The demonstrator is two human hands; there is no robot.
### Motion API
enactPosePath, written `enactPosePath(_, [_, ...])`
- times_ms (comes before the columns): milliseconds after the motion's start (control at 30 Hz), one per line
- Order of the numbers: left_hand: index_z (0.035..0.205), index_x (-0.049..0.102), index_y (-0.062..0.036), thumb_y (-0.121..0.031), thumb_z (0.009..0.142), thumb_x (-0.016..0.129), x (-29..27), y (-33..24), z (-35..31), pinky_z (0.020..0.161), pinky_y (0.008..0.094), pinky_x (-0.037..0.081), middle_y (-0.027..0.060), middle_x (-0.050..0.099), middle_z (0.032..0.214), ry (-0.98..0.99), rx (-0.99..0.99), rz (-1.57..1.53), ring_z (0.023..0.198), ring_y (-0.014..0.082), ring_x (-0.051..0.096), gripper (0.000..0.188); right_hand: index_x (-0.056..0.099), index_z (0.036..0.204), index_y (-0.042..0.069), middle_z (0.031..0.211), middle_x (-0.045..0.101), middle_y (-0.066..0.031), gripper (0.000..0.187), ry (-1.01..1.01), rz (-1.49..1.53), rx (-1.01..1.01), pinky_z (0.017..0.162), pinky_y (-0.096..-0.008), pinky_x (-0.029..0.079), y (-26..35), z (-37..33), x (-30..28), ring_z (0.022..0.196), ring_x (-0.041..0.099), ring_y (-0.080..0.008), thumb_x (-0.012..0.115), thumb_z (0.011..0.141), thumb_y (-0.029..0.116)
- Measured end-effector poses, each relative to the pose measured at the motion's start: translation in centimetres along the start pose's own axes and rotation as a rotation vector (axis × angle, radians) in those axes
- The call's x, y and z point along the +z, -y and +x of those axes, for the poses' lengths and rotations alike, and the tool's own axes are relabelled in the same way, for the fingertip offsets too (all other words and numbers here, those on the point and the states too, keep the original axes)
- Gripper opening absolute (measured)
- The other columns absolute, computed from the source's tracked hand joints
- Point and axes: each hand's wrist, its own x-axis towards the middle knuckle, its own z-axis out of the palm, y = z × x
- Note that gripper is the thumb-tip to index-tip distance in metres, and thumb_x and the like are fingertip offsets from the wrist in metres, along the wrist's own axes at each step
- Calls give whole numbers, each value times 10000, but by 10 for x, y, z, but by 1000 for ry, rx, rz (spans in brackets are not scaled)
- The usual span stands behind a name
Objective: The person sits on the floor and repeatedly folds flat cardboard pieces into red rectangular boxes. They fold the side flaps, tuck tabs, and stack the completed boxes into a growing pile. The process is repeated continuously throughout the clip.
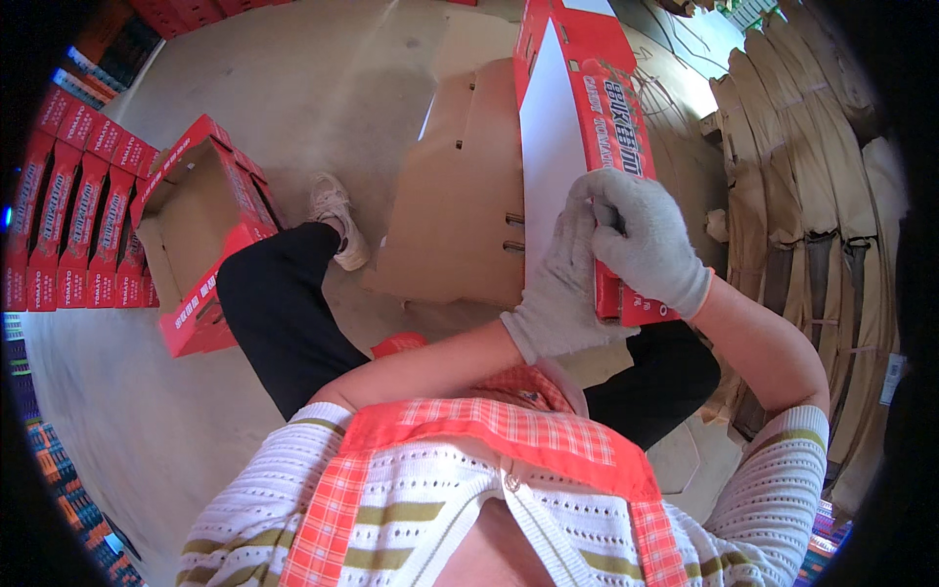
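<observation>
A red printed cardboard box [611, 122], partly folded, stands in front of me to the right, its brown inner side and a white panel showing. Against its near end is my left hand [567, 293] in a grey-white knit glove, its fingers closed at the red wall and partly hidden by the other hand. Gloved the same way, my right hand [650, 235] curls over the box's upper edge, its fingertips bent down beside the left hand. Joined to the box, a flat brown cardboard panel [450, 196] spreads out to its left.
An open red box [196, 210] rests on the floor at left. Behind it stand several red boxes [83, 220] in a row. Stacks of flat brown cardboard [797, 166] rise along the right. My shoe [337, 220] is between the open box and the brown panel.
</observation>
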Motion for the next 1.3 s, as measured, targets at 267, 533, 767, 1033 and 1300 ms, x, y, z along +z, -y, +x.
enactPosePath(267, [1508,48,1,-457,644,817,4,-4,-4,1169,464,193,278,165,1516,113,-95,-3,1425,422,177,1244,605,983,72,818,615,-108,295,-70,-237,-187,788,-425,438,-15,14,24,780,611,-324,542,716,-35])
enactPosePath(533, [1505,-50,21,-353,645,861,-21,7,-21,1182,407,185,225,206,1538,-15,-100,-75,1434,344,221,1307,640,991,16,890,681,-130,268,-458,935,507,719,-339,515,-24,65,-20,741,675,-199,664,815,216])
enactPosePath(767, [1415,378,-22,-330,813,702,-28,1,-33,1064,400,389,222,450,1400,457,-137,-19,1265,361,477,750,643,835,36,807,655,-196,276,-38,-263,-80,754,-453,494,-80,79,33,787,641,-383,692,774,301])
enactPosePath(1033, [1297,560,-80,-161,845,545,-179,69,4,1004,442,438,167,608,1240,125,234,935,1138,339,582,459,665,879,110,1024,673,-101,132,127,-771,331,733,-471,483,-270,23,86,1072,591,-302,562,803,142])
enactPosePath(1300, [1200,614,-213,-332,806,626,-203,190,45,995,559,381,36,532,1364,1118,704,1231,1255,275,496,411,620,1058,110,1131,627,-117,252,513,-458,-341,843,-495,457,-183,-93,137,1113,581,-312,597,864,270])
